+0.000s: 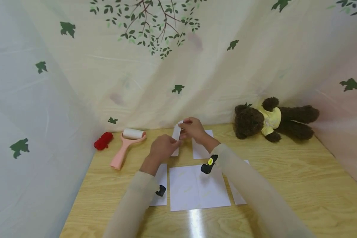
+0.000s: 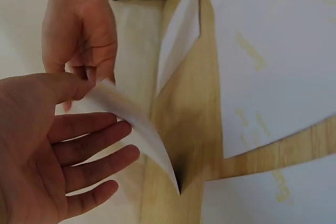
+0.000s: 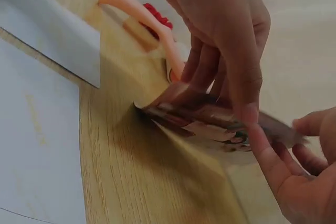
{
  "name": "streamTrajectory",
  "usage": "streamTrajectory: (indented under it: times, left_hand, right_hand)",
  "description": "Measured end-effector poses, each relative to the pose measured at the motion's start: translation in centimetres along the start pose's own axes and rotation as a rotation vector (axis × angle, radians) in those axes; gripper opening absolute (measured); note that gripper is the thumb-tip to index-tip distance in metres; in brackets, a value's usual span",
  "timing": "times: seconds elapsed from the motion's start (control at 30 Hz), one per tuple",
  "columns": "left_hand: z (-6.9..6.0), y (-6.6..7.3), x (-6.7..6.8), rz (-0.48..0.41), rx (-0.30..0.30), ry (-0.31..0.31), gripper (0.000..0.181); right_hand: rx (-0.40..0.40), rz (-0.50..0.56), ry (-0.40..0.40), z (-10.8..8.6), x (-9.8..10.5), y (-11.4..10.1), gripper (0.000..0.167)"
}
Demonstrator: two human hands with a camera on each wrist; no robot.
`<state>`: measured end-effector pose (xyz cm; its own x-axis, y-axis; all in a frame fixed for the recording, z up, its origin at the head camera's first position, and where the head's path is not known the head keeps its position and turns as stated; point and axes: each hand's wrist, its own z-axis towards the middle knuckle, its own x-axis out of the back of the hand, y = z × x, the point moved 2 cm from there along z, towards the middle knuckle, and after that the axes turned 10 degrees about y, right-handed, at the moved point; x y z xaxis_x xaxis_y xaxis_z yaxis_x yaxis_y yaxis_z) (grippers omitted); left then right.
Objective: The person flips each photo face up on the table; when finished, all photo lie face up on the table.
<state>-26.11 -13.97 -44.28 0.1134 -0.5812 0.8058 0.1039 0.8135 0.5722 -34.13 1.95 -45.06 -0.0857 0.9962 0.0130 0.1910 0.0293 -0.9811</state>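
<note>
Both hands hold one photo print (image 1: 176,133) above the back of the table, its white back towards the head camera. My left hand (image 1: 163,147) pinches the near end between thumb and fingers. At the other end, the thumb and fingertips of my right hand (image 1: 193,128) pinch the print. The right wrist view shows a coloured picture on the face of the print (image 3: 210,125). It bends in a curve between the hands. Below them lies a large white sheet (image 1: 185,190), with smaller white sheets (image 1: 200,151) around it.
A pink lint roller (image 1: 123,150) and a red bundle (image 1: 103,141) lie at the back left. At the back right, a brown teddy bear (image 1: 272,119) in a yellow shirt lies on its side. Printed cloth walls (image 1: 154,96) enclose the wooden table (image 1: 285,178).
</note>
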Motion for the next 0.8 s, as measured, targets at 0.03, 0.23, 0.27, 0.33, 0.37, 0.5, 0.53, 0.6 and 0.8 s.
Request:
streamTrajectory:
  times: [0.03, 0.23, 0.27, 0.33, 0.37, 0.5, 0.53, 0.6, 0.8]
  left_hand:
    - [0.1, -0.1, 0.2, -0.023, 0.02, 0.019, 0.046]
    - [0.5, -1.2, 1.4, -0.139, 0.113, 0.108, 0.04]
    - [0.6, -1.5, 1.5, -0.153, 0.124, 0.106, 0.039]
    - [0.6, -2.0, 1.6, -0.151, 0.145, 0.092, 0.041]
    - [0.6, -2.3, 1.7, -0.146, 0.155, 0.082, 0.041]
    - [0.4, -3.5, 1.5, -0.043, 0.211, 0.017, 0.041]
    - [0.2, -3.8, 1.4, -0.004, 0.215, 0.0, 0.041]
    - [0.0, -4.2, 1.0, 0.083, 0.228, -0.044, 0.041]
    - [-0.4, -4.9, 0.0, 0.285, 0.226, -0.149, 0.041]
  right_hand:
    - [-0.003, 0.014, -0.013, -0.1, -0.1, -0.1, 0.02]
    - [0.037, -0.066, -0.122, -0.2, -0.2, 0.3, 0.04]
    - [0.055, -0.108, -0.14, -0.3, -0.2, 0.5, 0.042]
    - [0.108, -0.218, -0.177, -0.6, -0.1, 1.0, 0.044]
    - [0.148, -0.287, -0.195, -0.8, -0.1, 1.2, 0.044]
    - [0.276, -0.572, -0.271, -1.2, -0.4, 2.2, 0.041]
    - [0.302, -0.634, -0.301, -1.4, -0.5, 2.4, 0.04]
    - [0.329, -0.739, -0.363, -1.7, -0.8, 2.6, 0.04]
    - [0.428, -0.961, -0.426, -2.0, -1.3, 3.1, 0.044]
